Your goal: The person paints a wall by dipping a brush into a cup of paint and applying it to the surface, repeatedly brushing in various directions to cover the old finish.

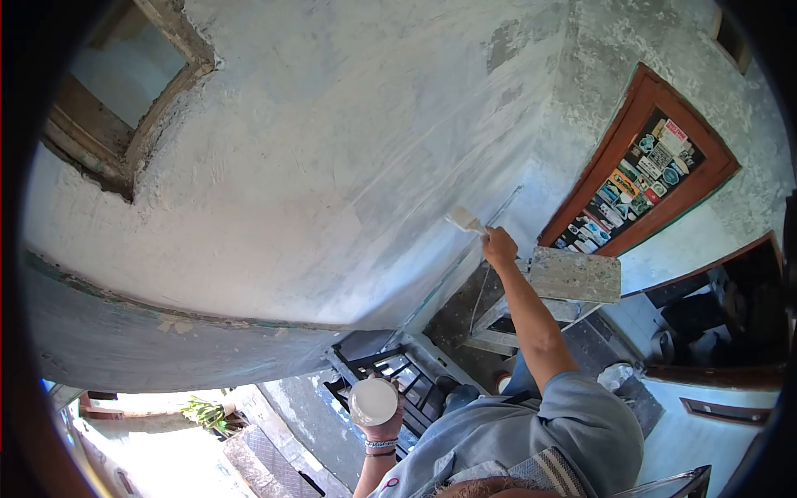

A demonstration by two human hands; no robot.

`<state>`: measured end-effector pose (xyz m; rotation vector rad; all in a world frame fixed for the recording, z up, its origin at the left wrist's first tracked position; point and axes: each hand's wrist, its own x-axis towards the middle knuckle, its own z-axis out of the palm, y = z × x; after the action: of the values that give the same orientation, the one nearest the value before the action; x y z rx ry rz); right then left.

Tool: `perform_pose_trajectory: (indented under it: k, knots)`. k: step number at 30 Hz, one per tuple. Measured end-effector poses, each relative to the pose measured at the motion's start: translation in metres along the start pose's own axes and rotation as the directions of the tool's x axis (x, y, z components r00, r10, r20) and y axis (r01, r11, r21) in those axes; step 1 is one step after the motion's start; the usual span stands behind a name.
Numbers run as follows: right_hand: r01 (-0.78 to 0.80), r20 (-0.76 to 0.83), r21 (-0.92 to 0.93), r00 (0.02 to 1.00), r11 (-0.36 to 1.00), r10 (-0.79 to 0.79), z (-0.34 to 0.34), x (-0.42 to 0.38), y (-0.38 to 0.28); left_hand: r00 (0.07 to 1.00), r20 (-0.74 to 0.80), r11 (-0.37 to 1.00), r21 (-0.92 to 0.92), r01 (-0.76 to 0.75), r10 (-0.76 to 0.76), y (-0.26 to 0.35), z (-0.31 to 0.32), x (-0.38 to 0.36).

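Observation:
My right hand (500,247) is closed round the handle of a paintbrush (465,220), whose pale bristles point left toward the wall (315,166). Whether the bristles touch the wall I cannot tell. Low in the view, my left hand (387,427) holds up a round container (374,402) with a white top surface, its fingers wrapped round the side. The wall is patchy white and grey.
A wooden stand (574,275) with a speckled top is beside my right forearm. Behind it hangs a brown-framed panel (643,178) covered with stickers. A black metal rack (407,373) stands below. An opening (124,91) breaks the wall at upper left.

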<state>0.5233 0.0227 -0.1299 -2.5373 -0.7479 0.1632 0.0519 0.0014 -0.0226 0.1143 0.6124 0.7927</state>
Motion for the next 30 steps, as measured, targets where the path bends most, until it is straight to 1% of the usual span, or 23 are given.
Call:
perform_pose_trajectory:
  k: [3, 6, 9, 12, 13, 15, 16, 17, 18, 19, 21, 24, 25, 27, 29, 30]
  knots:
    - [-0.018, 0.031, -0.084, 0.999, 0.996, 0.02, -0.006, 0.016, -0.008, 1.0, -0.009, 1.0, 0.029, -0.007, 0.007, -0.002, -0.003, -0.001]
    - [0.081, -0.056, -0.067, 0.995, 0.994, -0.085, -0.06, 0.04, -0.045, 1.0, -0.002, 0.999, 0.038, -0.006, 0.006, -0.004, -0.002, -0.001]
    - [0.108, -0.239, 0.06, 0.967, 0.992, -0.091, -0.094, 0.046, -0.04, 1.0, -0.019, 0.998, 0.056, -0.009, 0.01, -0.005, 0.001, -0.003]
    - [0.098, -0.391, 0.277, 0.92, 0.956, 0.019, -0.104, 0.044, -0.029, 1.0, 0.024, 0.998, 0.06, 0.007, -0.009, -0.005, -0.003, -0.003]
    - [0.106, -0.387, 0.363, 0.921, 0.926, 0.047, -0.104, 0.043, -0.032, 0.998, 0.057, 0.998, 0.062, 0.013, -0.017, -0.005, -0.008, -0.002]
    - [0.132, -0.398, 0.363, 0.917, 0.922, 0.025, -0.075, 0.05, -0.026, 0.997, 0.073, 0.998, 0.065, 0.012, -0.016, -0.005, -0.013, 0.0]
    - [0.149, -0.404, 0.364, 0.915, 0.919, 0.011, -0.052, 0.057, -0.021, 0.999, 0.052, 0.998, 0.065, 0.004, -0.008, -0.006, -0.011, 0.001]
    - [0.169, -0.363, 0.347, 0.931, 0.923, -0.034, -0.029, 0.058, -0.013, 0.999, 0.041, 0.998, 0.062, -0.003, 0.001, -0.007, -0.01, -0.001]
    - [0.093, -0.225, 0.263, 0.974, 0.96, -0.033, -0.015, 0.051, -0.007, 1.0, 0.03, 0.998, 0.06, -0.011, 0.009, -0.008, -0.01, -0.003]
    - [0.033, -0.085, 0.165, 0.996, 0.986, -0.019, -0.008, 0.041, -0.004, 0.999, 0.034, 0.998, 0.057, -0.019, 0.017, -0.008, -0.008, -0.004]
    - [-0.012, 0.116, -0.023, 0.993, 1.0, 0.014, -0.004, 0.017, 0.005, 0.999, 0.039, 0.999, 0.03, -0.024, 0.023, -0.009, -0.003, -0.006]
    - [-0.007, 0.178, -0.059, 0.984, 0.998, 0.018, 0.01, 0.001, 0.018, 0.999, 0.046, 1.0, 0.013, -0.022, 0.022, -0.01, -0.008, -0.008]
    - [-0.033, 0.172, -0.04, 0.984, 0.999, 0.039, -0.003, 0.003, 0.007, 0.999, 0.046, 1.0, 0.011, -0.016, 0.015, -0.009, -0.008, -0.008]
    - [0.058, 0.003, -0.006, 0.998, 0.998, -0.058, -0.037, 0.019, -0.021, 0.999, 0.039, 1.0, 0.009, -0.003, 0.003, -0.008, -0.007, -0.007]
    - [0.108, -0.101, 0.007, 0.989, 0.994, -0.107, -0.108, 0.032, -0.066, 0.999, 0.039, 1.0, 0.029, -0.01, 0.009, -0.007, -0.009, -0.003]
    - [0.154, -0.189, 0.006, 0.97, 0.988, -0.15, -0.135, 0.04, -0.075, 0.999, 0.048, 0.999, 0.034, -0.015, 0.013, -0.006, -0.007, -0.004]
